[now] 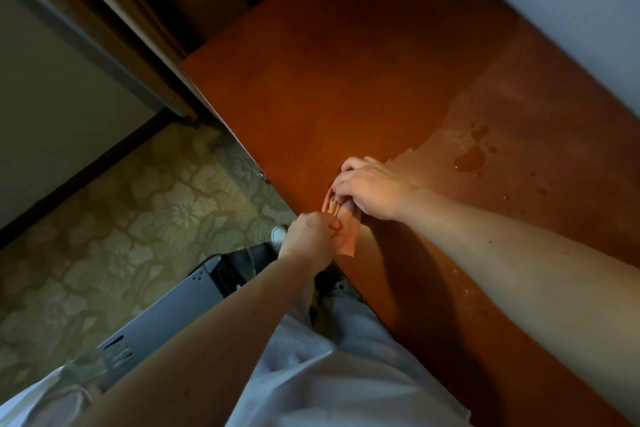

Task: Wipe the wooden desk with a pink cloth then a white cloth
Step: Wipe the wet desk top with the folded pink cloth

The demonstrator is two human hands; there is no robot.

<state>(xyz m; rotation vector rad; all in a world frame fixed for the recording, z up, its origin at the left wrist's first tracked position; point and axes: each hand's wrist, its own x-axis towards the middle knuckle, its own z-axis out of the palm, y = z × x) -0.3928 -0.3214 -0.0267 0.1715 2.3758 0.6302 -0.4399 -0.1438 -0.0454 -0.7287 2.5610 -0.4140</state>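
wooden desk [346, 80], pink cloth [346, 236], water drops [471, 156]

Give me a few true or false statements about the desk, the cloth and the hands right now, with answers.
1. The left hand and the right hand both hold the pink cloth. True.
2. The cloth sits mid-desk. False: it is at the near edge of the wooden desk.
3. A small puddle lies on the desk. True.
4. A white cloth lies on the desk. False: none is in view.
5. The floor is bare tile. False: it is patterned carpet.
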